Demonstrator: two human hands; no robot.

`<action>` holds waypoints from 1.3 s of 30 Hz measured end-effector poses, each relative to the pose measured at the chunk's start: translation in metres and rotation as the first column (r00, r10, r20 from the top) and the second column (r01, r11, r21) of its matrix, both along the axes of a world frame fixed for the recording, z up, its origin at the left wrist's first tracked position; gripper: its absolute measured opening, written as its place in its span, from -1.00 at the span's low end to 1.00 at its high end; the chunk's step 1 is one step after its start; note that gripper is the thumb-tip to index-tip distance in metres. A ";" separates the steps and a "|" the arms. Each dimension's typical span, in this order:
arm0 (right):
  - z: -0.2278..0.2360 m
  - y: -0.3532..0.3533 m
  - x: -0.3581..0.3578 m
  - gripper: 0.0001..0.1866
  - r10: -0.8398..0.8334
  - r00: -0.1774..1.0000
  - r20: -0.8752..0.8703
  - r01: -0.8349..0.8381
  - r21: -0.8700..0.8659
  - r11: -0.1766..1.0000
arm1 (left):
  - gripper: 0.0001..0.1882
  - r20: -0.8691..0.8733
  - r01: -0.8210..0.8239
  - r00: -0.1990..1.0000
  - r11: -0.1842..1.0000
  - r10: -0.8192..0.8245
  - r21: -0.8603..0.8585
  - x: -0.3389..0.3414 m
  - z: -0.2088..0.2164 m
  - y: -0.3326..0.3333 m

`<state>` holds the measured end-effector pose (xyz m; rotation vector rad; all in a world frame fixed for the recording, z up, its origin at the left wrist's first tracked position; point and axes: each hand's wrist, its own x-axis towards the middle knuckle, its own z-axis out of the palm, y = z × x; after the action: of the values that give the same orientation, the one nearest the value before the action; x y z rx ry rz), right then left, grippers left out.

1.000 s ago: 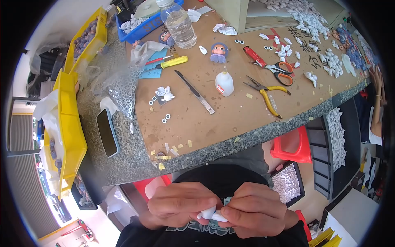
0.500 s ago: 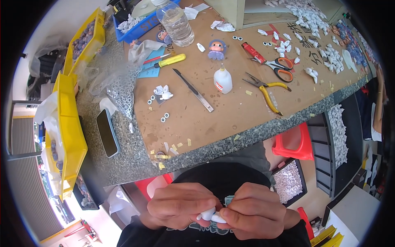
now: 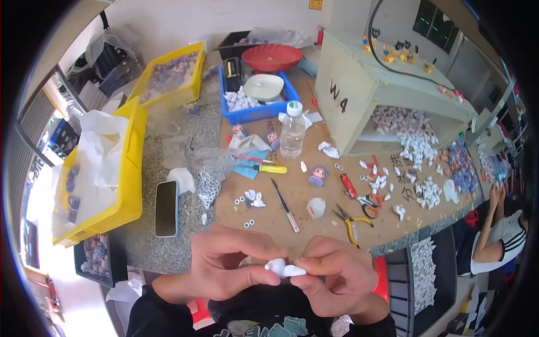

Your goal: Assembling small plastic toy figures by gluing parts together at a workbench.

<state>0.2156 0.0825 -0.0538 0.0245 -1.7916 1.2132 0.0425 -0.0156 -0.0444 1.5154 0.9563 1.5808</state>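
Between my two hands is a small white figurine part (image 3: pixel 284 268), a rounded body with a longer limb-like piece, held just beyond the near edge of the bench. My left hand (image 3: pixel 233 264) pinches its rounded end between thumb and forefinger. The longer end is gripped by the thumb and fingers of my right hand (image 3: pixel 335 274). On the brown board beyond lie a craft knife (image 3: pixel 286 206), a white squeeze bottle (image 3: pixel 315 208), yellow-handled pliers (image 3: pixel 352 224), red-handled scissors (image 3: pixel 369 205) and a purple-haired doll figure (image 3: pixel 318 176).
A phone (image 3: pixel 167 209) and a bag of small rings (image 3: pixel 209 185) lie at left, beside yellow crates (image 3: pixel 138 168). A clear water bottle (image 3: pixel 292 132) stands before a blue tray (image 3: pixel 292 92). White parts (image 3: pixel 418 149) are heaped by a cabinet (image 3: pixel 345 92). A co-worker (image 3: pixel 499 241) sits far right.
My view has tilted up, bringing in more of the cabinet and the far end of the bench. Both hands have risen closer to the bench edge, still holding the white part.
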 end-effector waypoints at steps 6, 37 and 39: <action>0.038 0.022 -0.037 -0.78 0.058 0.998 0.032 -0.060 0.085 0.995 | -0.75 0.227 -0.046 0.972 0.996 0.062 -0.076 -0.023 0.039 0.013; 0.051 0.065 -0.087 -0.86 0.243 0.967 0.072 -0.202 -0.361 0.911 | -0.82 0.551 0.079 0.834 0.982 0.029 -0.172 -0.059 0.031 0.057; 0.050 0.065 -0.089 -0.91 0.279 0.960 0.020 -0.254 -0.351 0.901 | -0.82 0.556 0.074 0.830 0.984 0.029 -0.162 -0.060 0.030 0.056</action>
<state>0.1268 0.1473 -0.0043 0.0257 -1.6467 1.7348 -0.0174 0.0400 -0.0142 0.8513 0.7086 1.7292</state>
